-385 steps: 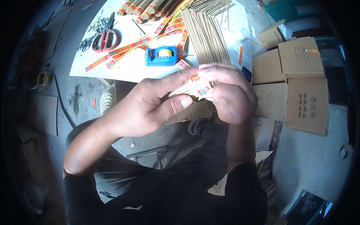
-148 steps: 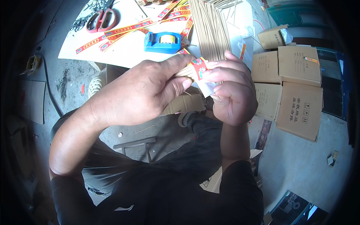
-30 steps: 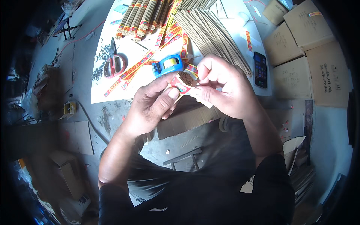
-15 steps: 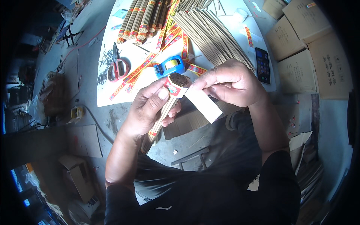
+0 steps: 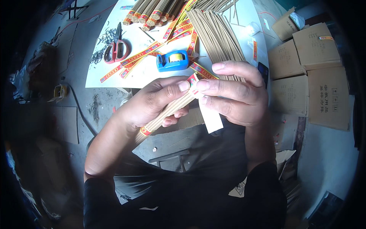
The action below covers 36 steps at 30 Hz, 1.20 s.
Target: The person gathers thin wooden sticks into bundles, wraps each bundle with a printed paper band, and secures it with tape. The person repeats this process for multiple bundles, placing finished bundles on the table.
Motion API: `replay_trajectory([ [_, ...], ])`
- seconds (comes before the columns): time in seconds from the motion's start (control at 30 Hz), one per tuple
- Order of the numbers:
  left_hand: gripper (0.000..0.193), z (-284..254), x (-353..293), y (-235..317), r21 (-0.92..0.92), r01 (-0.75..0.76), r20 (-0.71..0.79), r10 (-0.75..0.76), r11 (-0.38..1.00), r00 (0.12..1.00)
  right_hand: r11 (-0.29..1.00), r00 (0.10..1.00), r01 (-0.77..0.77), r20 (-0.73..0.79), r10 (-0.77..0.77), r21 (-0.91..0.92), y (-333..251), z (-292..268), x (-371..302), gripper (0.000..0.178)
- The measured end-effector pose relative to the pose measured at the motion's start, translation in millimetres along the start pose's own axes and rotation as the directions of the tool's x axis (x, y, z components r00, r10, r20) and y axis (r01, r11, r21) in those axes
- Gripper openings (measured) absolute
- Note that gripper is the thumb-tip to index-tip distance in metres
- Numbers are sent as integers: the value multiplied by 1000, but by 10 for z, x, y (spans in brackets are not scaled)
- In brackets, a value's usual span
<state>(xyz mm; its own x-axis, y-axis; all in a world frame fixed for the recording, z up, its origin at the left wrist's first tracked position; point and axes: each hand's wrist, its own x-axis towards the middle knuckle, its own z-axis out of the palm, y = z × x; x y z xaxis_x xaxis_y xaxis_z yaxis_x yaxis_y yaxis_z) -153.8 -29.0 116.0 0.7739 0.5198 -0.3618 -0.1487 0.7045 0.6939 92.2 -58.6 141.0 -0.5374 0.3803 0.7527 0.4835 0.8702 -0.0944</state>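
Note:
A bundle of incense sticks [image 5: 168, 110] lies slanted in my left hand [image 5: 154, 97], whose thumb presses near its upper end and whose fingers curl beneath. A red and yellow band [image 5: 145, 131] circles the lower part of the bundle. Around the upper end goes a paper label strip [image 5: 211, 119], red printed side showing at the top, its loose white tail hanging down. My right hand [image 5: 242, 93] pinches the strip against that end with its fingertips, one finger lifted away above. The end face of the bundle is hidden now.
Beyond my hands, the white table [image 5: 143, 74] bears a blue tape dispenser [image 5: 172, 61], red-handled scissors [image 5: 117, 47], printed strips [image 5: 142, 53], finished bundles [image 5: 154, 13] and loose sticks [image 5: 217, 34]. A phone [image 5: 263, 72] lies at the right edge. Cardboard boxes [image 5: 328, 95] are stacked at right.
My right hand has turned and closed in on the bundle's upper end, bringing the label strip round it. The white tail now hangs more steeply. The whole view has shifted a little.

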Motion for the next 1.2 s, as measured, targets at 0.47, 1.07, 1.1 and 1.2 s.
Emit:
replay_trajectory([
  [0.47,46,-222,76,-98,-50,48,228,-36,998,973,999,991,39,126,-39,0,-30,96,-9,15],
  [1.07,35,1,-4,-106,473,-276,38,294,837,955,1000,993,16,117,-15,-11,-33,115,-31,15],
  [1.1,34,-26,10,-104,469,-273,56,280,840,958,1000,993,15,121,-14,-10,-24,112,-55,15],
  [1.2,31,-82,28,-115,453,-271,89,259,850,962,1000,992,19,129,-20,5,-28,112,-48,15],
])
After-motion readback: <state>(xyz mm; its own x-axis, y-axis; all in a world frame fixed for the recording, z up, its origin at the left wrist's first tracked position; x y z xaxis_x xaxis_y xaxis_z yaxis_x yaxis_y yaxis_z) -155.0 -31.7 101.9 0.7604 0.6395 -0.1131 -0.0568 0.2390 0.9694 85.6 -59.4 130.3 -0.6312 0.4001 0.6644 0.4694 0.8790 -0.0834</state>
